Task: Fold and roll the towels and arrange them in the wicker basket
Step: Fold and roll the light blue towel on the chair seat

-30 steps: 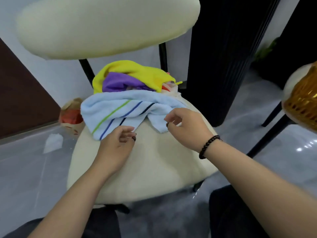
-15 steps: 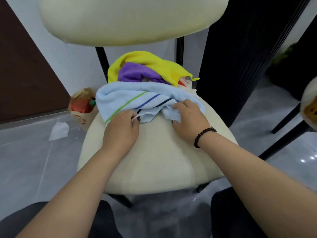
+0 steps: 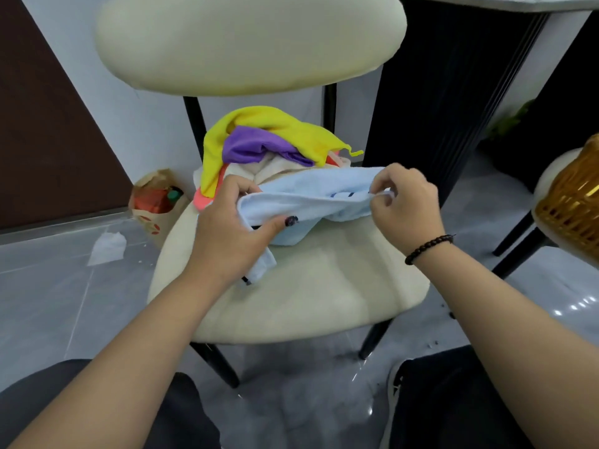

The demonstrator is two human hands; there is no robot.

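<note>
— Both hands have lifted the light blue towel (image 3: 301,202) off the chair seat (image 3: 324,286); left hand (image 3: 227,228) grips one end, right hand (image 3: 402,205) pinches the other.

— Loose middle could sag and drag the yellow cloth (image 3: 259,124) off; the wicker basket (image 3: 573,202) waits far right.

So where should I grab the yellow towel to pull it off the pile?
Probably the yellow towel is best pinched at its pointed corner with the little loop, on the right of the pile, coming from the right. That tip sticks out free past the purple towel, while the rest drapes over the heap.
</note>
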